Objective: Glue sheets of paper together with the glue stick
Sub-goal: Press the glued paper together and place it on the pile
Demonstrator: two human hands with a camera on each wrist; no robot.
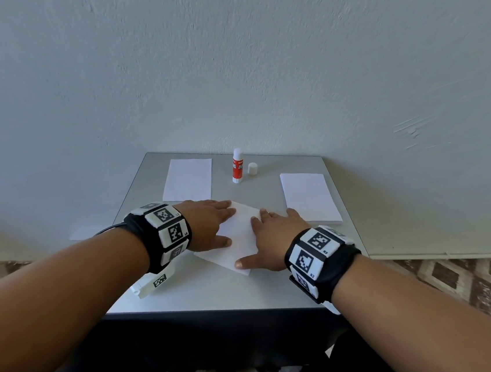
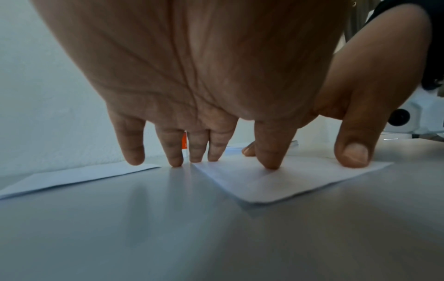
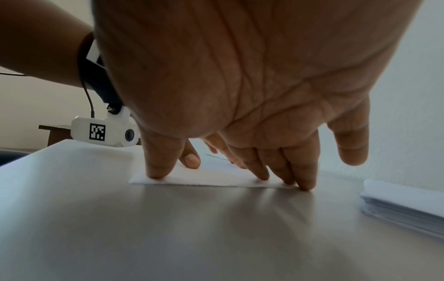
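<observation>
A white sheet of paper [image 1: 238, 241] lies at an angle in the middle of the grey table [image 1: 219, 291]. My left hand [image 1: 211, 222] presses flat on its left side, fingers straight. My right hand [image 1: 274, 240] presses flat on its right side, thumb [image 1: 246, 264] on the near corner. In the left wrist view straight fingertips [image 2: 271, 161] bear on the paper [image 2: 276, 186]; the right wrist view shows fingertips [image 3: 156, 171] on the paper [image 3: 211, 180] too. The red and white glue stick [image 1: 237, 166] stands upright at the back, its white cap [image 1: 252, 168] beside it.
One white sheet [image 1: 187, 179] lies at the back left. A stack of white sheets [image 1: 309, 197] sits at the right, with its edge [image 3: 403, 209] in the right wrist view. A pale wall rises right behind the table. Patterned floor surrounds it.
</observation>
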